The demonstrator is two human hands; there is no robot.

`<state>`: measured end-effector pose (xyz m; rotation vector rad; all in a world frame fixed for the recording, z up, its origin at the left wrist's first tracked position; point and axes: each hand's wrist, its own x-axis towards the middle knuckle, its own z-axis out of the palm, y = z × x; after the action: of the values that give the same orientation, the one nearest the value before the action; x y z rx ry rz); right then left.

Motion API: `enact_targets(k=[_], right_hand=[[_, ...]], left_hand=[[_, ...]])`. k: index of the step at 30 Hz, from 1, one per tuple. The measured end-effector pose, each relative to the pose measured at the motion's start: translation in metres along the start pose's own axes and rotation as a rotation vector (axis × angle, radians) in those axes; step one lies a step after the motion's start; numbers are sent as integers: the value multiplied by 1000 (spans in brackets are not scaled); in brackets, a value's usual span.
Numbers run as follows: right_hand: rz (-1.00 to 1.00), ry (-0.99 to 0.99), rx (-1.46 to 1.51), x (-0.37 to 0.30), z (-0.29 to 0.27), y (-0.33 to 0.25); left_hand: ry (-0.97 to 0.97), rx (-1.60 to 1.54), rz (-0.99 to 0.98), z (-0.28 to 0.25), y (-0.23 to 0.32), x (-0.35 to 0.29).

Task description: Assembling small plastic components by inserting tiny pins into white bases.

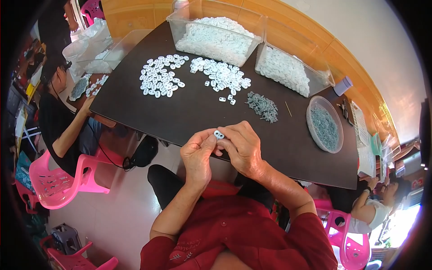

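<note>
A small white oval plastic piece with two dark holes (219, 134) is pinched in front of me at the table's near edge. My left hand (196, 152) grips it between thumb and fingers, and my right hand (243, 149) closes on its other side. Whether a smaller part is in my fingers too, I cannot make out. Beyond my hands lie a pile of small grey pins (263, 107) and a loose heap of white pieces (221, 75). Farther left, more white oval pieces (157, 78) are spread out.
Two clear bins, left (179, 29) and right (321, 82), hold white pieces at the back. A round tub (311, 123) of grey pins stands right, near a thin stick (288, 109) and a lilac cup (343, 86). People sit left (63, 117) and right (366, 209).
</note>
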<state>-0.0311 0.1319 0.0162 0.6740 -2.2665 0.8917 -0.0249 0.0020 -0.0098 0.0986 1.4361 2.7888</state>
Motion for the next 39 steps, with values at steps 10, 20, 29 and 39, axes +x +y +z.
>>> enact_targets(k=[10,20,29,39], right_hand=[[51,30,63,1,0,-4],[141,40,126,-3,0,-13],[128,34,160,-6,-1,-15],[78,93,169,-9,6,-17]], left_hand=[[34,-39,0,6,7,-2],[32,23,51,0,4,-4],[22,42,108,0,5,-8],[37,43,235,-1,-4,-11]])
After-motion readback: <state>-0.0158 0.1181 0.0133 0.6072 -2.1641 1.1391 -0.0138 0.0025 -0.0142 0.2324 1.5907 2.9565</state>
